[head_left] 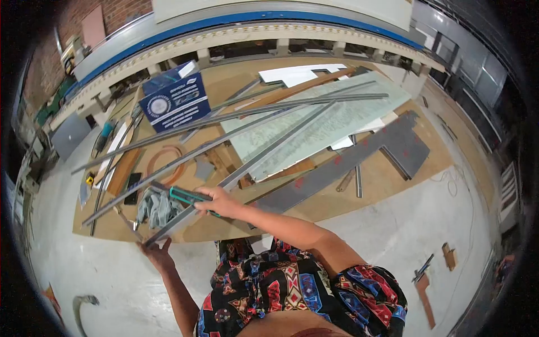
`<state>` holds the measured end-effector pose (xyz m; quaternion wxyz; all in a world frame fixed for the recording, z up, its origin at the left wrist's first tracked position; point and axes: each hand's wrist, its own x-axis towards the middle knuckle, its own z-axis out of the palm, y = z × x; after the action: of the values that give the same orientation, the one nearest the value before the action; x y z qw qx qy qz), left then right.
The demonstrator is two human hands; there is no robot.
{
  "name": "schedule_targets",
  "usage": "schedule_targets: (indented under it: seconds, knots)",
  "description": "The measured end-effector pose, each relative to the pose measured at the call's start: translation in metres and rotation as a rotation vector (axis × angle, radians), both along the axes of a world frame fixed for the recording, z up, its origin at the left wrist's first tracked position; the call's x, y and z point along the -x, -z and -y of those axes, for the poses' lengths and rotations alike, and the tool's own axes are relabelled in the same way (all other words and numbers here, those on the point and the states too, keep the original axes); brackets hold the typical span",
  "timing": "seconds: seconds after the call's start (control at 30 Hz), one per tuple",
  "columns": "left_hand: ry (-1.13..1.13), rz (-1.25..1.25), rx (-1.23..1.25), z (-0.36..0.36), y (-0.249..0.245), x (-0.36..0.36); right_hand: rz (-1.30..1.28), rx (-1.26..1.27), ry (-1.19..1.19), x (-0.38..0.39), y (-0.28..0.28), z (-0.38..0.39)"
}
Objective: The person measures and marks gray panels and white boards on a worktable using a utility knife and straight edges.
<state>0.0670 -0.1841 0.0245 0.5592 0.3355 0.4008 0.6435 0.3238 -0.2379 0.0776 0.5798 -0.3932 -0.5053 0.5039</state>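
Note:
My left hand (159,255) is closed around the near end of a long grey metal bar (258,159), at the table's front edge. The bar slants away to the far right, over a pale green sheet (314,121). My right hand (220,203) grips a green-and-black hand tool (182,195), long and narrow, held just above the bar; its exact kind cannot be made out. Beside it, left of the bar, lie crumpled grey gloves (157,208). Two more long metal bars (168,177) cross the table behind.
A dark grey cut panel (337,163) lies on the right of the brown table (412,168). A blue box (174,101) stands at the back left, near a coil of brown strip (163,163). A long machine bed (247,33) runs behind. Tools (424,286) lie on the floor.

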Motion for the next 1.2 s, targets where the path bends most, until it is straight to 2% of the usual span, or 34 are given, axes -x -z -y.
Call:
schedule_targets:
  seconds: [0.07, 0.1, 0.23, 0.33, 0.37, 0.47, 0.5, 0.6, 0.7, 0.8, 0.83, 0.93, 0.97, 1.07, 1.17, 1.2]
  knots:
    - [0.019, 0.006, -0.021, 0.008, -0.002, 0.001, 0.042, -0.044, 0.033, 0.003, 0.001, 0.007]
    - [0.111, 0.055, 0.03, 0.008, -0.003, 0.006, 0.079, -0.006, 0.08, 0.006, -0.003, 0.015]
    - [0.191, 0.189, 0.105, 0.026, -0.018, 0.005, 0.265, -0.196, 0.228, 0.013, 0.013, 0.027]
    - [0.195, 0.188, 0.395, 0.032, -0.01, 0.022, 0.267, -0.27, 0.317, 0.02, 0.018, 0.042]
    - [0.269, 0.296, 0.39, 0.038, -0.007, 0.029, 0.29, -0.239, 0.278, 0.019, 0.021, 0.046]
    - [0.434, 0.47, 0.128, 0.058, -0.016, 0.015, 0.305, -0.196, 0.203, 0.017, 0.026, 0.058]
    - [0.415, 0.526, 0.181, 0.066, -0.023, 0.011, 0.297, -0.18, 0.193, 0.017, 0.027, 0.061]
    - [0.344, 0.502, 0.175, 0.067, 0.002, 0.022, 0.274, -0.141, 0.189, 0.017, 0.033, 0.068]
    - [0.387, 0.528, 0.136, 0.068, 0.01, 0.025, 0.265, -0.088, 0.193, 0.01, 0.023, 0.081]
    - [0.392, 0.465, 0.085, 0.069, 0.002, 0.026, 0.343, -0.243, 0.366, -0.009, 0.029, 0.087]
    - [0.398, 0.431, 0.071, 0.068, 0.0, 0.026, 0.051, -0.03, 0.299, -0.015, 0.017, 0.096]
    - [0.367, 0.392, 0.076, 0.058, 0.009, 0.039, -0.149, 0.131, 0.5, -0.036, 0.02, 0.108]
    - [0.38, 0.377, 0.07, 0.056, 0.011, 0.042, -0.303, 0.146, 0.495, -0.044, 0.024, 0.112]
    - [0.433, 0.427, 0.004, 0.066, -0.016, 0.017, -0.561, 0.28, 0.505, -0.067, 0.029, 0.116]
    - [0.429, 0.312, -0.004, 0.049, 0.019, 0.052, -0.632, 0.286, 0.43, -0.076, 0.027, 0.116]
    - [0.426, 0.284, -0.006, 0.048, 0.017, 0.05, -0.648, 0.271, 0.396, -0.078, 0.029, 0.113]
